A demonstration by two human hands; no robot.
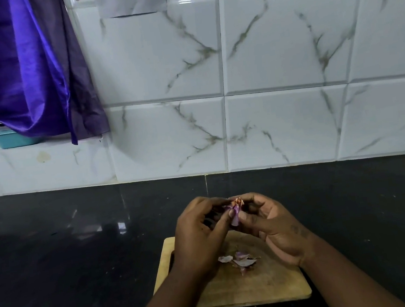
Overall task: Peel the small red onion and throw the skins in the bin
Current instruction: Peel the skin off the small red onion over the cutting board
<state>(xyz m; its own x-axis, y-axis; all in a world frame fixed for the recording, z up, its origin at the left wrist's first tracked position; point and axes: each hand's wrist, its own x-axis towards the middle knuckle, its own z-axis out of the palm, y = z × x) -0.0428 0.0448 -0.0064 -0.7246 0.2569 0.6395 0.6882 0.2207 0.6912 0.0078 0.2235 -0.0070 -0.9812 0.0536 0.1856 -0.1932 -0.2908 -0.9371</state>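
Both hands meet above the far edge of a wooden cutting board [274, 286]. The small red onion [236, 212] is pinched between them, mostly hidden by fingers; only a purple strip and a reddish papery tip show. My left hand [200, 234] grips it from the left, thumb against the purple part. My right hand [270, 224] holds it from the right with fingertips at the top. A few loose onion skins [241, 261] lie on the board below the hands. No bin is in view.
The board rests on a glossy black countertop [69, 257] that runs to a white marble-pattern tiled wall [276, 81]. A purple cloth [20, 70] hangs at upper left over a ledge with a teal container [10, 139].
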